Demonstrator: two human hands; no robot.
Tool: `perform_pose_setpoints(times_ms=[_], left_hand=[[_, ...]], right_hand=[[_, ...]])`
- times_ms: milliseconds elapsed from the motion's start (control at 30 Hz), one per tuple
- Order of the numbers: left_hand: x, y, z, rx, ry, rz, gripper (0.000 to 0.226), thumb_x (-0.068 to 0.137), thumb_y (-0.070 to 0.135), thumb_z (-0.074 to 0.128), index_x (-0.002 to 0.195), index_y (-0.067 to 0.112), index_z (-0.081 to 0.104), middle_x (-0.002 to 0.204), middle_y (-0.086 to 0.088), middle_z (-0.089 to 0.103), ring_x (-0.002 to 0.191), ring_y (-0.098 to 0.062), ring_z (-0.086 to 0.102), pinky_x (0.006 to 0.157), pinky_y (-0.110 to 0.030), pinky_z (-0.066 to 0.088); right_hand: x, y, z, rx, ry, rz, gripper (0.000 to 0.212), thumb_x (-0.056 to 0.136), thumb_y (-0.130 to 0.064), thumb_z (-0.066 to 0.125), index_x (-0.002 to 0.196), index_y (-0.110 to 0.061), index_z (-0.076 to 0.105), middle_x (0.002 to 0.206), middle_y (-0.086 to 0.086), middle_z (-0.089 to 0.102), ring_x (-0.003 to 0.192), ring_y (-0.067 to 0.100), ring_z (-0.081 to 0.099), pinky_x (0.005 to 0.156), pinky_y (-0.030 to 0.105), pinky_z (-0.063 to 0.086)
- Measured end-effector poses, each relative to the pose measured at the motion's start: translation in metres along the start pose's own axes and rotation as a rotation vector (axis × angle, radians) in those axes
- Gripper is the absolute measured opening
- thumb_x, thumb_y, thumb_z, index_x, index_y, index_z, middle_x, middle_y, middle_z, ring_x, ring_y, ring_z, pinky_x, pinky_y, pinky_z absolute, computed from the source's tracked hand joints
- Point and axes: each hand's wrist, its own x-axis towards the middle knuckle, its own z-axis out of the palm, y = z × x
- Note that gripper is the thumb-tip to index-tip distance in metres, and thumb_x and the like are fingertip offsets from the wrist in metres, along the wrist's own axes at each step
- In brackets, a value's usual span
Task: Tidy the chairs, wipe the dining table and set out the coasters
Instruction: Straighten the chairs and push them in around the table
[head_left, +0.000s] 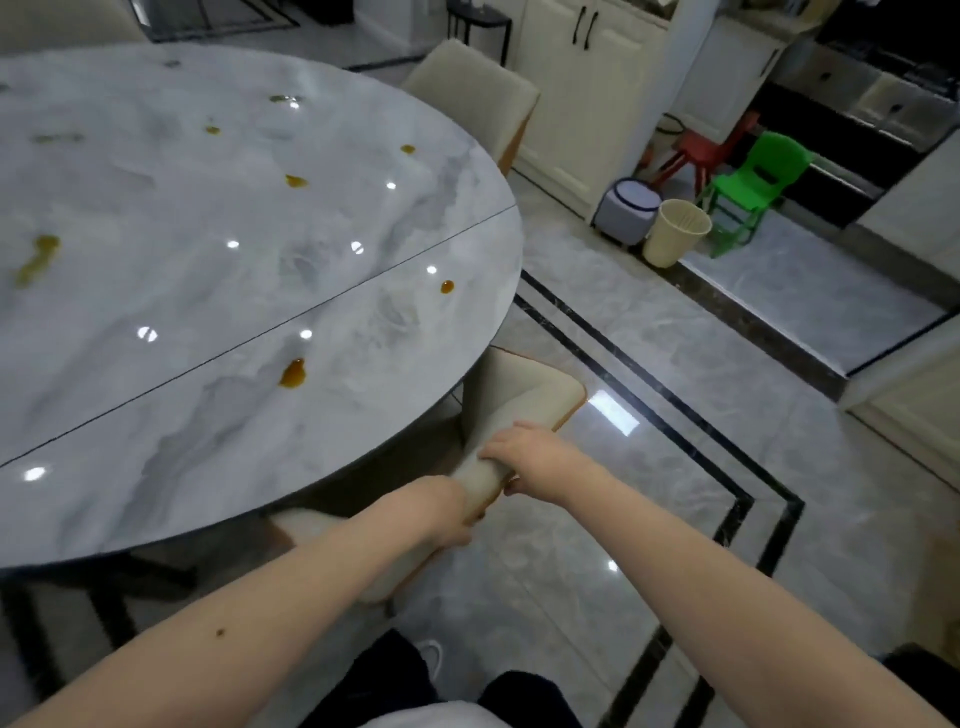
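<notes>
both hands: left hand (451, 512) and right hand (524, 453) gripping cream chair (519, 395) back | chair tucked against marble table (218, 291), brown spills (292, 373) | bin (674, 231), green kid chair (750, 189) well off right

No writing, label, brand or number can be read anywhere in this view. The grey bin (627, 210) on the floor by the cabinets has a pale panel on its lid that might carry a mark, but it is too blurred to tell.
</notes>
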Motion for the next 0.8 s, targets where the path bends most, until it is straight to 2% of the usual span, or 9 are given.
perform_pose_setpoints(times_ms=[133,267,467,667,800], left_hand=[[0.0,0.012,0.009,-0.024,0.083,-0.133,0.047,0.084,0.024,0.064,0.126,0.005,0.052,0.119,-0.01,0.061,0.107,-0.026,0.061,0.091,-0.033,0.05],[-0.004,0.024,0.009,-0.001,0.13,-0.229,0.043,0.085,0.017,0.063,0.126,0.006,0.055,0.122,-0.011,0.06,0.112,-0.027,0.059,0.089,-0.033,0.047],[-0.016,0.044,0.02,0.05,0.103,-0.305,0.039,0.084,0.014,0.065,0.122,0.008,0.059,0.122,-0.01,0.062,0.113,-0.027,0.06,0.094,-0.034,0.049],[-0.023,0.063,0.042,0.05,0.077,-0.392,0.039,0.084,0.013,0.065,0.122,0.008,0.059,0.123,-0.01,0.061,0.113,-0.027,0.059,0.093,-0.034,0.049],[-0.033,0.065,0.05,-0.005,0.143,-0.422,0.039,0.086,0.018,0.065,0.123,0.011,0.057,0.123,-0.008,0.06,0.112,-0.025,0.058,0.095,-0.031,0.048]], right_hand=[[0.022,0.01,0.01,-0.126,0.004,-0.12,0.043,0.084,-0.019,0.067,0.126,-0.019,0.054,0.124,0.006,0.058,0.117,0.026,0.051,0.106,0.039,0.036],[0.024,0.018,0.013,-0.129,0.006,-0.193,0.032,0.085,-0.016,0.064,0.116,-0.018,0.056,0.11,0.006,0.062,0.104,0.026,0.059,0.093,0.039,0.047],[0.007,0.021,0.011,-0.257,0.01,-0.335,0.023,0.089,-0.013,0.055,0.112,-0.014,0.055,0.108,0.008,0.063,0.102,0.028,0.061,0.078,0.035,0.043],[-0.02,0.025,0.025,-0.252,0.04,-0.399,0.023,0.089,-0.014,0.057,0.111,-0.016,0.054,0.108,0.006,0.062,0.101,0.027,0.061,0.08,0.036,0.045],[-0.03,0.039,0.027,-0.102,0.011,-0.413,0.03,0.09,-0.02,0.059,0.119,-0.017,0.052,0.116,0.007,0.059,0.108,0.026,0.057,0.088,0.037,0.045]])
